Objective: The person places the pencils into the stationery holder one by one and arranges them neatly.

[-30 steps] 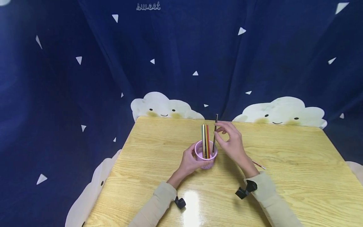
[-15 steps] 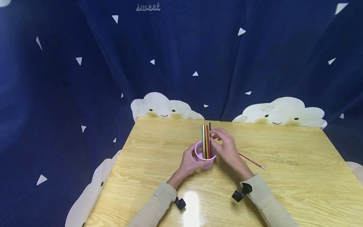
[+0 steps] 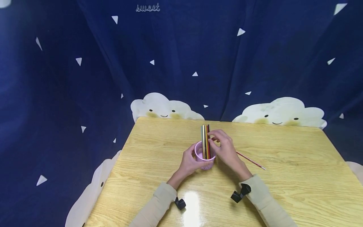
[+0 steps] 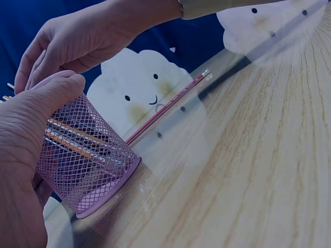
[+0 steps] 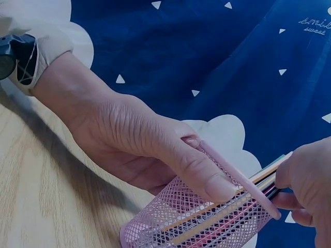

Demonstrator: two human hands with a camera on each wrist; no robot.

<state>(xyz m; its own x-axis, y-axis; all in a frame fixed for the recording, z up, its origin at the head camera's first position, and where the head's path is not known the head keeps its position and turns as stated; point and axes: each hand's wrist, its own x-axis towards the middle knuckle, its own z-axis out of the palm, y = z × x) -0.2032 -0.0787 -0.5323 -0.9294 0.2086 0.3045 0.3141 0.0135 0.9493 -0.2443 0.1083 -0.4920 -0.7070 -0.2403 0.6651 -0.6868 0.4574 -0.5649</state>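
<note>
A pink mesh pen cup (image 4: 111,155) stands on the table, gripped around its side by my left hand (image 3: 190,162), the thumb lying across the front just under the rim. Several pencils (image 3: 204,138) stand upright together in it: light blue, whitish, yellow, red and black. My right hand (image 3: 226,150) is above the cup's right side, thumb and index finger pinching the black pencil (image 3: 209,127) at the right of the bundle. In the right wrist view, the right fingers (image 5: 307,181) are close to the rim, by the pencils' upper ends.
A red pencil (image 3: 252,160) lies on the wooden table (image 3: 297,176) to the right of the cup, partly behind the right hand. A dark blue curtain (image 3: 175,63) with white clouds and triangles hangs behind the table's far edge.
My right hand has moved left and down with the black pencil, which now stands lower, against the others in the cup. More of the red pencil on the table shows. The left hand stays still.
</note>
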